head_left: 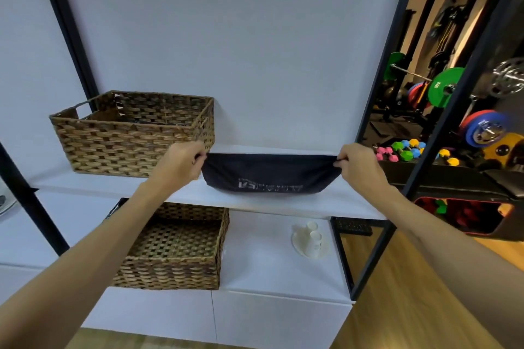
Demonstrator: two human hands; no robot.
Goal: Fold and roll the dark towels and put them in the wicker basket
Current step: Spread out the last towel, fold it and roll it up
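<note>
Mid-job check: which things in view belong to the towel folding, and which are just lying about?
Part of the job:
- dark towel, stretched between left hand and right hand, each pinching a top corner
- wicker basket on the upper shelf
- second wicker basket on the shelf below

Just lying about:
- white paper cups on a plate
- coloured dumbbells
- weight plates

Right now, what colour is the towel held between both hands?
Dark navy, nearly black, with a faint grey logo; the towel shows best in the head view.
</note>
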